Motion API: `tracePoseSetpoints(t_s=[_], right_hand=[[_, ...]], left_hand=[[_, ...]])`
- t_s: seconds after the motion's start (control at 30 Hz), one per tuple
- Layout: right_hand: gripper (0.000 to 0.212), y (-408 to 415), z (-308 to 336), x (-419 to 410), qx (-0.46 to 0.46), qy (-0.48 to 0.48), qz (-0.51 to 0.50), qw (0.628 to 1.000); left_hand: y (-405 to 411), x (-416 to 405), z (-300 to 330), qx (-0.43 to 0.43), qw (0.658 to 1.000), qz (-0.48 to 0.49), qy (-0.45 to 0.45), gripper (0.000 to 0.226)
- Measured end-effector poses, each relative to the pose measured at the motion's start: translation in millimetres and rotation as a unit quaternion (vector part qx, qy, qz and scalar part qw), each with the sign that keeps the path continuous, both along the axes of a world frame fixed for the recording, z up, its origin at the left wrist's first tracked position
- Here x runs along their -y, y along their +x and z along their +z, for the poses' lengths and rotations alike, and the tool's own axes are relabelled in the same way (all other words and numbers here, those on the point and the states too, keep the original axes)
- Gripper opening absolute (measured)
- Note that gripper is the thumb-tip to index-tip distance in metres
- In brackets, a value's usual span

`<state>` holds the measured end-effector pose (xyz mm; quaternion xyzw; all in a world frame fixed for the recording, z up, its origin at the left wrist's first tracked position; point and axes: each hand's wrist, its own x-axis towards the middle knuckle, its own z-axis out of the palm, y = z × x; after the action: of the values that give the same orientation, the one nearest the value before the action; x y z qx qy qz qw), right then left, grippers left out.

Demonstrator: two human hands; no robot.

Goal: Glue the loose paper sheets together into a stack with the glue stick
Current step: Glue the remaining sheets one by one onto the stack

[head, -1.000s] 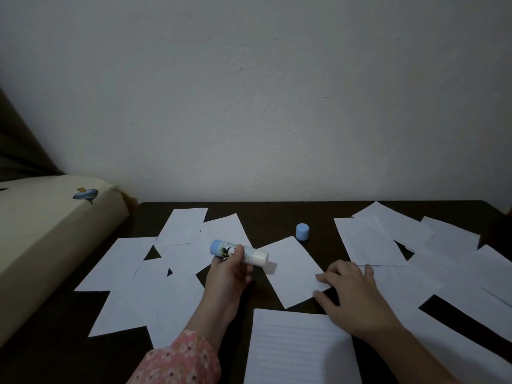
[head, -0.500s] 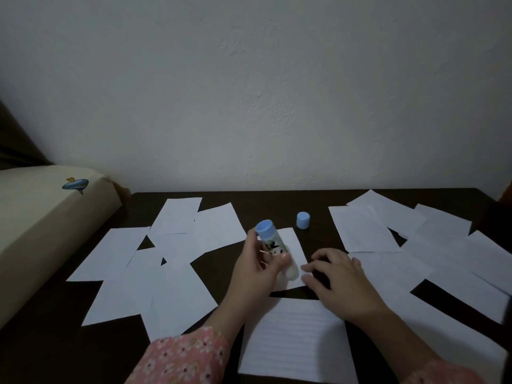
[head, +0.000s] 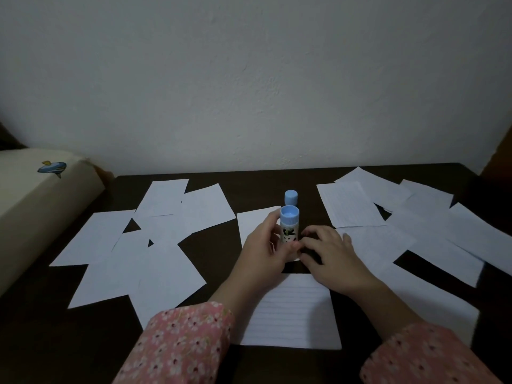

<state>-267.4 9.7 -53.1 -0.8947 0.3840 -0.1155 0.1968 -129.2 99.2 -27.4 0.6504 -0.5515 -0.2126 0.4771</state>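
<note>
Two hands meet over a small sheet [head: 253,221] on a dark table [head: 216,253]. The left hand [head: 263,253] grips an upright glue stick [head: 289,224]; the right hand [head: 332,256] presses loosely curled fingers on the paper. A blue cap [head: 291,197] stands just behind.

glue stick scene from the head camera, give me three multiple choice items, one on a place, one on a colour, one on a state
1. Where is the loose round blue cap?
A. on the dark table beyond the glue stick
B. on the cream cushion
C. on the lined sheet nearest the person

2. What colour is the end of the white glue stick facing the camera?
A. red
B. light blue
C. green

3. How is the glue stick held?
A. lying flat, untouched
B. upright, gripped by the left hand
C. capped, gripped by the right hand

Answers: 1 A, the cap stands on bare tabletop behind the stick; 2 B, its top shows blue; 3 B, left fingers wrap it.
</note>
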Motion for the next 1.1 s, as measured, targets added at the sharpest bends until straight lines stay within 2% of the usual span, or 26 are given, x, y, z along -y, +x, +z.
tracePoseSetpoints(t_s=[0.2,0.47,0.87,0.93,0.97,1.03,1.1], right_hand=[[0.021,1,1,-2,0.004,-0.003,-0.009,1.0],[0.027,2,1,-1,0.001,0.004,-0.012,1.0],[0.026,2,1,-2,0.005,-0.007,-0.017,1.0],[0.026,2,2,-3,0.007,-0.011,-0.013,1.0],[0.027,2,3,-3,0.005,-0.013,-0.012,1.0],[0.027,2,4,-4,0.0,-0.013,-0.01,1.0],[0.028,2,6,-6,0.0,-0.005,-0.011,1.0]], left_hand=[[10,-4,3,0.021,0.999,-0.027,0.024,0.045],[42,-13,-2,0.01,0.996,-0.014,0.092,0.056],[66,-26,-7,0.004,0.996,0.002,0.087,0.058],[65,-30,-4,-0.048,0.997,0.024,0.058,0.051],[64,-31,-3,-0.111,0.992,0.044,0.033,0.047],[66,-32,1,-0.277,0.956,0.096,-0.029,0.043],[73,-28,4,-0.388,0.906,0.151,-0.072,0.047]])
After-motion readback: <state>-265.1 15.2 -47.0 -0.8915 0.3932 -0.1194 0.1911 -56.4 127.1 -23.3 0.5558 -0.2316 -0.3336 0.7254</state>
